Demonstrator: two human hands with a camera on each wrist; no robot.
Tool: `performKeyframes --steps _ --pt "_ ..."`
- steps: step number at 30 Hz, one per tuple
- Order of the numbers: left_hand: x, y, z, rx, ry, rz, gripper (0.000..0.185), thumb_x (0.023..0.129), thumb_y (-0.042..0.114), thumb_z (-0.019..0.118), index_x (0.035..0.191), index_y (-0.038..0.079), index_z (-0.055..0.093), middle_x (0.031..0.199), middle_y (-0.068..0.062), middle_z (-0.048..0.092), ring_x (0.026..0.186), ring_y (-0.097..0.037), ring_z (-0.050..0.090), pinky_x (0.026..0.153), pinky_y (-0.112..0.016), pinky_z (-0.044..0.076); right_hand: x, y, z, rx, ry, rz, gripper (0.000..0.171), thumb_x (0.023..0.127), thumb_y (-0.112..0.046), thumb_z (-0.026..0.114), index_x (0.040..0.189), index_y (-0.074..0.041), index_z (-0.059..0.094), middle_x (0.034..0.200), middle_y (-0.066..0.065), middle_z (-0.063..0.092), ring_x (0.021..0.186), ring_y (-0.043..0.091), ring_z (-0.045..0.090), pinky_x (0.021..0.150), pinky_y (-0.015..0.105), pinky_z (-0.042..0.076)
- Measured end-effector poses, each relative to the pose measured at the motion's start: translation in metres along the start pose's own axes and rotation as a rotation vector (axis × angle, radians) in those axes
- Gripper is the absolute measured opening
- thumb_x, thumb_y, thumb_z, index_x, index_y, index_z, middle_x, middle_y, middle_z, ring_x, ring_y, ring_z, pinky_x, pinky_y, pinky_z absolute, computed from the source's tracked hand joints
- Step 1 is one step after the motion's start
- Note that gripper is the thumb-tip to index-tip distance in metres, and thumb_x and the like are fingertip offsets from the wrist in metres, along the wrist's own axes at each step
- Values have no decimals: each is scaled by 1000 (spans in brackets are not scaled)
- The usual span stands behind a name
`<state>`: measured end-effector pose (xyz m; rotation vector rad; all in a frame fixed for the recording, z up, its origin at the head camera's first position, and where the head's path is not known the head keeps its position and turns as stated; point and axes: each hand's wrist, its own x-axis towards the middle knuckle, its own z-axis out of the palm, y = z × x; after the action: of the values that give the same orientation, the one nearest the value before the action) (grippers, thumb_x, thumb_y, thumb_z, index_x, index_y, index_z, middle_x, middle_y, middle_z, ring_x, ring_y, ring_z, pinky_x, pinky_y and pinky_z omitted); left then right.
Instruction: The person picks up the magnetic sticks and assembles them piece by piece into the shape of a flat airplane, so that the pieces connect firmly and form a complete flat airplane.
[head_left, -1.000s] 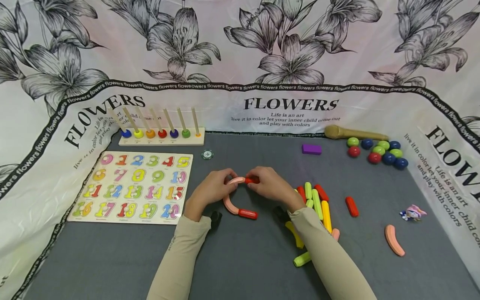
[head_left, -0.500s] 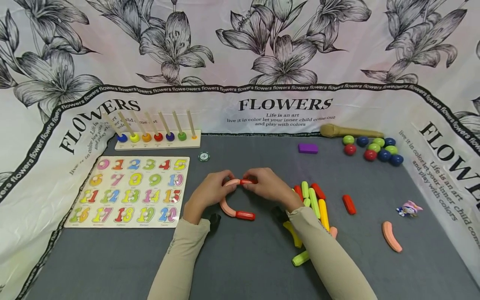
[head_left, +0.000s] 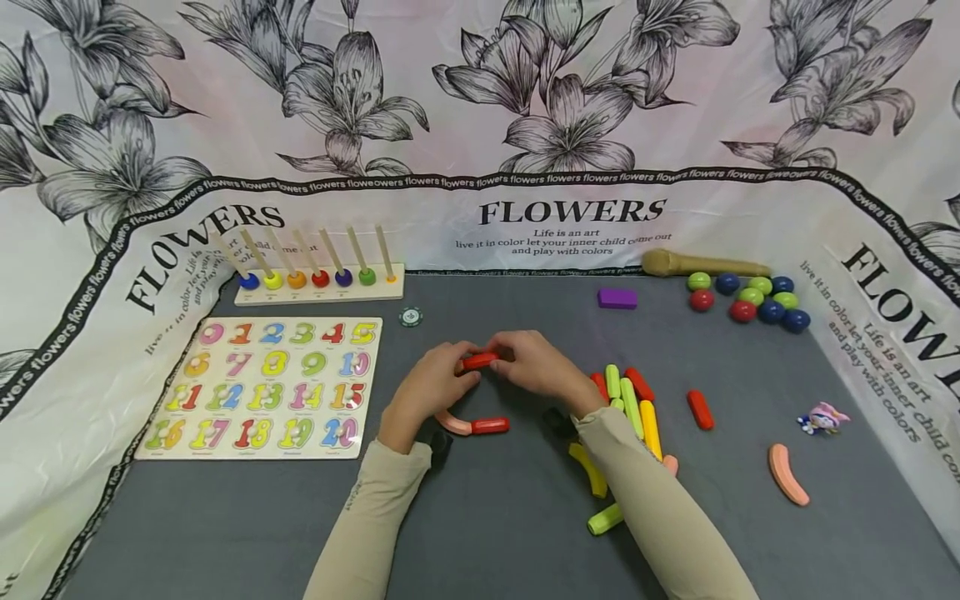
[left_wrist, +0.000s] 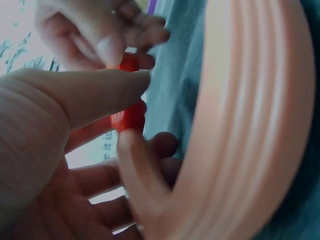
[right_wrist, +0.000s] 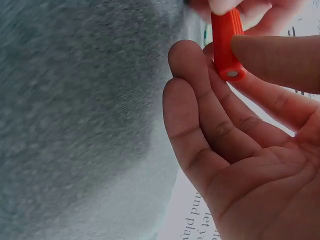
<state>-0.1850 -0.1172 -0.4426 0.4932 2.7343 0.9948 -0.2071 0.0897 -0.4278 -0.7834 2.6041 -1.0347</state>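
Note:
A short ribbed red magnetic rod (head_left: 478, 361) is pinched between thumb and fingers of the left hand (head_left: 429, 385). The right hand (head_left: 542, 367) pinches the same rod from its other side; in the right wrist view the rod (right_wrist: 226, 50) shows a silvery disc in its end. Curved peach pieces (left_wrist: 250, 120) run on from the rod in the left wrist view, in front of the left palm. In the head view the left hand hides most of this curve (head_left: 452, 423). A second red rod (head_left: 490, 426) sits at the curve's lower end, near the tabletop.
A pile of green, red and yellow rods (head_left: 632, 404) lies by the right forearm. Farther right are a loose red rod (head_left: 701, 410), a peach curve (head_left: 788, 475) and a small figure (head_left: 822, 418). A number board (head_left: 258, 387) and peg stand (head_left: 322, 292) stand left; coloured balls (head_left: 750, 296) lie back right.
The left hand has shifted from the peach curve up to the red rod, and its fingers now cover the upper curve. The right hand stays at the rod's end. The head view has shifted slightly.

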Motion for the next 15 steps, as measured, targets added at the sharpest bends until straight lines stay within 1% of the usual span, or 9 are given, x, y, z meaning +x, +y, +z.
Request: performKeyframes --steps 3,4,6,7,8,12,13,15 --pt "2 2 4 -15 35 -4 33 102 15 74 133 3 71 100 -11 67 86 -26 59 76 -41 49 1 -1 -2 -3 3 0 17 103 -6 69 118 -1 76 103 7 75 83 18 65 77 37 56" --pt "2 2 5 -20 45 -5 31 103 15 74 131 3 72 98 -10 68 85 -25 59 74 -40 49 1 0 -3 -2 5 6 18 103 -7 69 119 -1 76 104 8 75 84 18 66 77 38 56" --pt "2 1 5 -28 60 -9 26 103 14 74 126 3 73 90 -7 65 78 -24 57 69 -38 47 1 2 -9 -1 8 26 21 104 -8 69 122 1 75 105 9 75 88 20 68 79 40 58" --pt "2 1 5 -29 64 -12 24 103 14 74 124 3 73 89 -6 64 77 -23 56 69 -36 47 -1 4 -13 -2 14 39 23 104 -9 69 123 2 74 107 10 75 91 21 69 81 41 58" --pt "2 0 5 -32 67 -15 24 102 14 74 124 3 73 90 -7 65 77 -22 57 69 -36 47 -2 6 -18 -6 24 52 24 104 -10 69 124 3 74 108 11 75 93 23 70 82 43 58" --pt "1 -1 5 -35 82 -26 27 102 15 75 127 4 73 103 -9 71 82 -23 59 77 -38 51 -12 22 -47 -35 86 100 27 105 -10 68 126 5 72 115 17 74 104 31 70 91 50 56" --pt "1 -1 4 -42 84 -31 28 102 15 75 127 3 73 104 -9 71 82 -23 59 77 -38 51 -16 28 -55 -42 105 115 27 105 -10 67 126 6 71 117 18 74 106 33 69 93 52 55" --pt "2 -2 5 -57 82 -44 27 102 15 75 126 2 72 98 -10 70 79 -23 59 74 -38 51 -25 39 -70 -55 136 158 27 106 -9 66 127 7 71 119 20 73 109 36 68 95 54 54"
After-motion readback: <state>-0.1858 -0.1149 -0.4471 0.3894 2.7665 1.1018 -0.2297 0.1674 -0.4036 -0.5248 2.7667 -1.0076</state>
